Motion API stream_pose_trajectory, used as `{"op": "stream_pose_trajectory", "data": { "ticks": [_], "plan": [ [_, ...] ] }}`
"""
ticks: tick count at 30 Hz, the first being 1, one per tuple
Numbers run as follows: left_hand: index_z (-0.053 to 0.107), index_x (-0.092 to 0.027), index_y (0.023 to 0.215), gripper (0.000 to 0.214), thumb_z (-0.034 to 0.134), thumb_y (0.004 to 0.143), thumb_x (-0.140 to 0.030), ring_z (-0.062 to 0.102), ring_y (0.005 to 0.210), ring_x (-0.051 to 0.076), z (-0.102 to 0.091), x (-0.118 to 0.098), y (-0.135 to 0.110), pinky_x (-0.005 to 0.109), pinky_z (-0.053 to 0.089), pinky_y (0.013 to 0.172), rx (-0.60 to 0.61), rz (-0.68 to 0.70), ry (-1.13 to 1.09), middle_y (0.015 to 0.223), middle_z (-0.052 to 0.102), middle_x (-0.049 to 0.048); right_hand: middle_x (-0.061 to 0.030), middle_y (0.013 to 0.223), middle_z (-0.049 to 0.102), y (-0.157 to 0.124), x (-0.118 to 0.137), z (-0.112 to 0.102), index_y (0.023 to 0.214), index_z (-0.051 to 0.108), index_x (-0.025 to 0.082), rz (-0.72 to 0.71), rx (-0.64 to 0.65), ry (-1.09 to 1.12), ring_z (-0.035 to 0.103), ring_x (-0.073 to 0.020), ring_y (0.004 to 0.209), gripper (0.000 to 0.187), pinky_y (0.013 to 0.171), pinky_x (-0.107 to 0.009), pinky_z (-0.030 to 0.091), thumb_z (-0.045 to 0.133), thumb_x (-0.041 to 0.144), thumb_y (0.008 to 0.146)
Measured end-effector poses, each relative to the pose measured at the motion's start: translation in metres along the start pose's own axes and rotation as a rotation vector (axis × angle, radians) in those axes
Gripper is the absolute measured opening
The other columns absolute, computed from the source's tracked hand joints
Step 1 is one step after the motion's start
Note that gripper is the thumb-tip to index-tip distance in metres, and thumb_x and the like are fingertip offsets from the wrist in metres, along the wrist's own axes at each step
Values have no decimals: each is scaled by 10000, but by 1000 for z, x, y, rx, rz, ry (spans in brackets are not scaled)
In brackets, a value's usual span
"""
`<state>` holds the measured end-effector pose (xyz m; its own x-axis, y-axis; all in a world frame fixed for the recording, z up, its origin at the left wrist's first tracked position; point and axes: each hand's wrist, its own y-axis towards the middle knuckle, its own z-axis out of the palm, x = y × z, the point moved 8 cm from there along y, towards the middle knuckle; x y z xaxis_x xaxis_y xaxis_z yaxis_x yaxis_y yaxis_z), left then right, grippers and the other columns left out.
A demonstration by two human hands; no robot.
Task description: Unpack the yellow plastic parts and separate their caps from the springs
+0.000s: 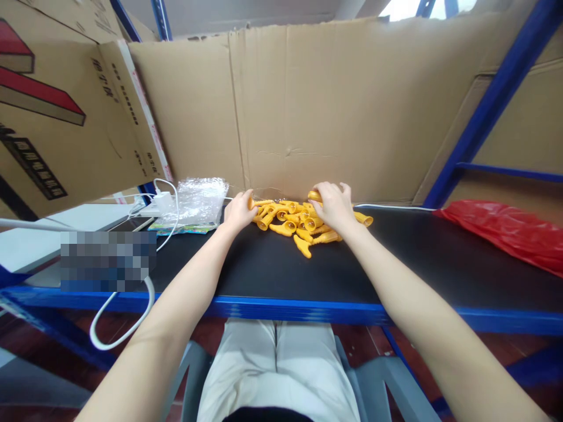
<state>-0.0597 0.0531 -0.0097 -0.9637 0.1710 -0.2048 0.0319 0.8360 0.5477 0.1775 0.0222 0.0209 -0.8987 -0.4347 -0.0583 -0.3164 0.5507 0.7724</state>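
Note:
A pile of yellow hollow plastic pieces (288, 217) lies on the black tabletop (281, 269). Several have round open ends, and some taper to a bent tip. My left hand (240, 211) is closed at the pile's left edge, with a bit of a yellow piece showing at its fingertips. At the right of the pile, my right hand (335, 205) is closed on another yellow plastic piece (314, 196), raised slightly over the others. One loose bent piece (302, 247) lies nearest to me. My fingers partly hide what each hand grips.
Left of the pile lie a clear plastic bag (197, 196), a white charger (163, 202) with cables and a white flat panel (39, 234). A red plastic bag (505, 228) lies at right. Cardboard (329, 105) stands behind; a blue rail (299, 309) edges the front.

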Motion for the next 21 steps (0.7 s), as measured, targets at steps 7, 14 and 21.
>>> {"op": "stream_pose_trajectory", "data": {
  "ticks": [7, 14, 21],
  "plan": [
    [464, -222, 1377, 626, 512, 759, -130, 558, 1167, 237, 20, 42, 9, 299, 447, 952, 153, -29, 68, 1249, 608, 95, -132, 1008, 647, -3, -3, 6, 1049, 553, 170, -3, -7, 15, 557, -279, 975, 224, 987, -522, 249, 446, 231, 862],
    [626, -220, 1229, 506, 521, 752, -85, 581, 1145, 291, 35, 60, 4, 398, 443, 962, 293, -98, 149, 1216, 647, 113, -119, 1003, 651, -4, -3, 8, 1019, 551, 166, 13, -2, 25, 558, -273, 974, 197, 1007, -501, 242, 479, 218, 844],
    [589, -148, 1267, 499, 552, 771, -108, 548, 1175, 302, 30, 61, 5, 379, 436, 969, 237, -84, 240, 1257, 585, 196, -120, 1011, 646, -4, -2, 8, 1028, 551, 162, 12, 8, 29, 552, -268, 989, 204, 1005, -495, 239, 466, 221, 852]
  ]
}}
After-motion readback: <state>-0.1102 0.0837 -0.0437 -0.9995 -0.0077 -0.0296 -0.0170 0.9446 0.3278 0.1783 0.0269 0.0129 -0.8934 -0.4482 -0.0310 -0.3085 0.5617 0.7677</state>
